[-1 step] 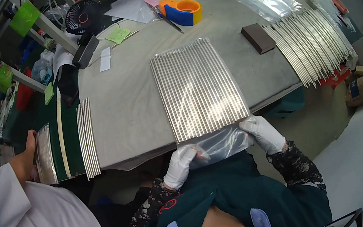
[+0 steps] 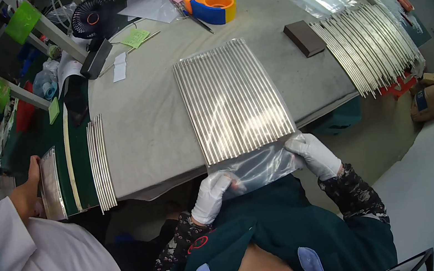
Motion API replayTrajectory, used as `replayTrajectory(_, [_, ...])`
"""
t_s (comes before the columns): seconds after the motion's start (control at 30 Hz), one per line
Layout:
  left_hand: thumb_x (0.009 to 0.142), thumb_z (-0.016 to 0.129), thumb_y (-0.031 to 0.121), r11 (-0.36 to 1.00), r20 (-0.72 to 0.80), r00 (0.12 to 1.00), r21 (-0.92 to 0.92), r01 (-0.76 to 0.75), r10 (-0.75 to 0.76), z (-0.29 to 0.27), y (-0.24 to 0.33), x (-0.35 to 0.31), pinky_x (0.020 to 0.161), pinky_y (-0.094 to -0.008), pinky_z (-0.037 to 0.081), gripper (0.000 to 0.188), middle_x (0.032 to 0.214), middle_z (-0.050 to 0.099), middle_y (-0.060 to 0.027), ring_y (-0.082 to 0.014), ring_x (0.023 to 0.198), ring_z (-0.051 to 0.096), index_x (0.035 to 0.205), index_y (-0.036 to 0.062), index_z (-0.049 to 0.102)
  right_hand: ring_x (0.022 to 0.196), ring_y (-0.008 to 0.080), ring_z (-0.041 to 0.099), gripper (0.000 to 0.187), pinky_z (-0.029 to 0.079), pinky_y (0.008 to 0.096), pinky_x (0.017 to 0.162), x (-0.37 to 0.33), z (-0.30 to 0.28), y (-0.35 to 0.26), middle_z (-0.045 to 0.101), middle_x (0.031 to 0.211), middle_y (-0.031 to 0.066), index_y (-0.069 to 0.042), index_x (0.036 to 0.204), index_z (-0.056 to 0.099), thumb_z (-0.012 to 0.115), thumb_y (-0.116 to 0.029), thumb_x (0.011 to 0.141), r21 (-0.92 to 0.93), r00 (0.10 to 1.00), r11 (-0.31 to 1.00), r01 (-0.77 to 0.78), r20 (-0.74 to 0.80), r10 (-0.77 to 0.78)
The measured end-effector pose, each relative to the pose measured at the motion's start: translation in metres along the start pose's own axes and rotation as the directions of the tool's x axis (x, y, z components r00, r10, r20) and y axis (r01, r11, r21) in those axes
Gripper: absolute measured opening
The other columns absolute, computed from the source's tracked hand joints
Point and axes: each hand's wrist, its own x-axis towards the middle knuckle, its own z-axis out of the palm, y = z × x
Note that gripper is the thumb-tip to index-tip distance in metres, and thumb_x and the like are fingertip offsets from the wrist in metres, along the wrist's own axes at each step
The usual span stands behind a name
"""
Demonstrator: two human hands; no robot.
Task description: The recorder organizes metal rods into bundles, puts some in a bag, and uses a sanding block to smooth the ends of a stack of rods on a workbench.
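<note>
A clear plastic bag (image 2: 267,168) lies in front of me, its near end hanging past the table edge. Inside it, thin silvery metal rods (image 2: 231,99) are lined up side by side in a flat row. My left hand (image 2: 212,197), in a white glove, pinches the bag's near left corner. At the near right corner, my gloved right hand (image 2: 314,155) grips the plastic just below the rod ends. Both hands are closed on the bag, and part of the left fingers shows through the film.
Loose rods (image 2: 369,48) lie at the right beside a dark brown block (image 2: 305,39). Several more rods (image 2: 100,164) are at the left. A tape dispenser (image 2: 212,8), pen and papers sit at the back. A co-worker's hand (image 2: 35,176) holds another rod pack (image 2: 51,185).
The table and everything on it appear slightly higher and further left in the picture. Both hands keep their hold on the bag.
</note>
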Motion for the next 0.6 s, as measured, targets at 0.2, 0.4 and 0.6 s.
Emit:
replayTrajectory(0.2, [0.092, 0.047, 0.019, 0.995, 0.04, 0.999, 0.103, 0.012, -0.016, -0.013, -0.012, -0.038, 0.066, -0.0269, 0.045, 0.031, 0.074, 0.063, -0.0096, -0.0149, 0.068, 0.057, 0.075, -0.003, 0.06, 0.051, 0.0093, 0.051, 0.028, 0.042, 0.022, 0.053, -0.036, -0.02, 0.021, 0.054, 0.059, 0.0014, -0.005, 0.069, 0.056, 0.053, -0.023, 0.091, 0.102, 0.996, 0.99, -0.093, 0.007, 0.093])
replayTrajectory(0.4, [0.078, 0.054, 0.008, 0.857, 0.067, 0.987, 0.49, -0.161, 0.147, -0.03, 0.025, -0.049, 0.055, -0.0302, 0.043, 0.017, 0.065, 0.06, -0.0091, -0.0192, 0.058, 0.056, 0.063, 0.0008, 0.056, 0.054, 0.0097, 0.054, 0.021, 0.043, 0.0227, 0.054, -0.05, -0.054, 0.015, 0.056, 0.062, 0.0022, -0.003, 0.07, 0.056, 0.051, -0.014, 0.088, -0.071, 0.99, 0.997, 0.017, -0.135, -0.027])
replayTrajectory(0.6, [0.079, 0.061, 0.016, 0.41, 0.12, 0.796, 0.806, -0.427, 0.593, -0.038, 0.067, -0.006, 0.064, -0.034, 0.043, 0.011, 0.081, 0.063, -0.0068, -0.0237, 0.069, 0.057, 0.082, 0.0058, 0.059, 0.058, 0.0079, 0.053, 0.022, 0.042, 0.022, 0.056, -0.015, -0.042, -0.051, 0.056, 0.064, 0.002, -0.001, 0.073, 0.056, 0.052, -0.015, 0.089, -0.331, 0.949, 0.923, 0.197, -0.173, -0.265])
